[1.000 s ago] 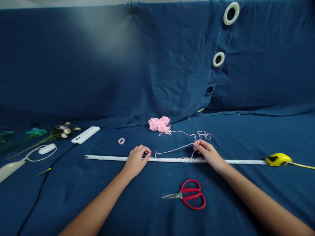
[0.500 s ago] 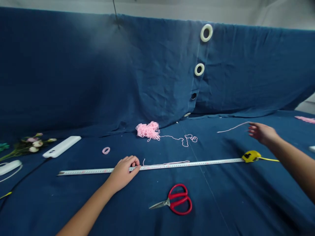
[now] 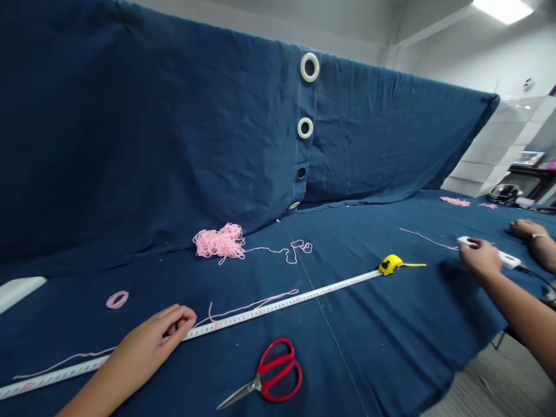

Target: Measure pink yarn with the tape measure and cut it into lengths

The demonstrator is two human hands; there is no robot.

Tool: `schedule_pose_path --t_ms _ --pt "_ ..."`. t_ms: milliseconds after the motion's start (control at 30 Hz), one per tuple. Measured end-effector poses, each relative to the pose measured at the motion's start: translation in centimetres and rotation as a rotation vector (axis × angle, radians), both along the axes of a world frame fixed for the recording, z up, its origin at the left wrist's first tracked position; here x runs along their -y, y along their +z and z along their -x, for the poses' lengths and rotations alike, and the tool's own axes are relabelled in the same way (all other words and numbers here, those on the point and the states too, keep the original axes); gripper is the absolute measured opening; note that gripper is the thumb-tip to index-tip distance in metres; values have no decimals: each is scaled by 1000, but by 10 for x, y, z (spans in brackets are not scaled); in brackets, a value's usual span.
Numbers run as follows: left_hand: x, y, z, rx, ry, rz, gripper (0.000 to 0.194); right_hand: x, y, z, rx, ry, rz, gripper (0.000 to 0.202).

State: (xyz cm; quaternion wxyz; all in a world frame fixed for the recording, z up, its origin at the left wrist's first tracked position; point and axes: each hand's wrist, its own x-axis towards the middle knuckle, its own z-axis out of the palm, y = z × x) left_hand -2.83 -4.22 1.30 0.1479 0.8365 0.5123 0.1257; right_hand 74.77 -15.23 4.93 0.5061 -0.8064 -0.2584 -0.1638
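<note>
My left hand (image 3: 163, 336) is closed, its fingertips pinching pink yarn against the white tape blade (image 3: 321, 291). Yarn runs from it to both sides along the blade. The yellow tape case (image 3: 391, 264) lies at the blade's right end. Farther right, my right hand (image 3: 481, 259) has its fingers curled over a white device (image 3: 508, 259); a thin pink strand (image 3: 428, 238) trails left from there. Whether it grips the strand or the device is unclear. Red-handled scissors (image 3: 278, 370) lie in front of the blade. A tangled pink yarn pile (image 3: 220, 241) sits behind it.
A pink ring (image 3: 117, 299) lies at left, near a white object (image 3: 19, 291). Another person's hand (image 3: 527, 229) rests at the far right, near pink bundles (image 3: 454, 201). A blue cloth with eyelets (image 3: 310, 67) hangs behind. The table edge drops at lower right.
The view has turned right, bringing another person's hand and the white device into sight. My right hand has moved right, to the device. My left hand stays at the tape, with yarn now showing left of it.
</note>
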Motion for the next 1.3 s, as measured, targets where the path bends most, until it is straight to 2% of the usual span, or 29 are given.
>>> schedule_pose_path --t_ms 100,133,167,233,367,433,567,633,733,833,900,967,1067,1133,1233,1300 --pt "-5 5 14 -17 38 -20 35 -17 -2 28 36 89 -4 9" --pt "-6 8 18 -16 36 -10 35 -23 0 49 73 151 -17 11" --pt "-6 11 21 -12 25 15 35 -30 2 74 128 272 -39 13" --pt "-5 18 23 4 -10 79 34 -40 9 138 170 579 -46 18" --pt "4 29 17 43 -63 120 32 -50 14 282 146 1234 194 24" --pt "9 30 13 56 -75 100 31 -53 7 345 205 1417 250 20" --pt "15 23 8 55 -88 42 25 -62 -20 444 262 1506 363 15" --pt "17 19 5 63 -97 6 23 -67 -30 484 261 1460 433 20" --pt "20 14 2 90 -103 -36 19 -79 -34 531 252 1390 567 30" --pt "22 10 1 116 -94 -43 15 -90 -33 561 228 1377 670 24" --pt "24 8 2 122 -84 -45 15 -97 -32 569 201 1407 689 13" --pt "26 8 2 120 -73 -52 15 -101 -32 566 151 1465 687 8" --pt "31 10 -2 140 -58 -76 14 -102 -30 551 52 1575 647 21" --pt "37 13 -10 177 -55 -116 27 -99 -28 539 -144 1711 534 30" --pt "47 17 -29 254 -67 -189 41 -92 -24 526 -639 1963 319 37" --pt "52 18 -41 271 -83 -227 46 -86 -23 521 -861 2057 289 41"
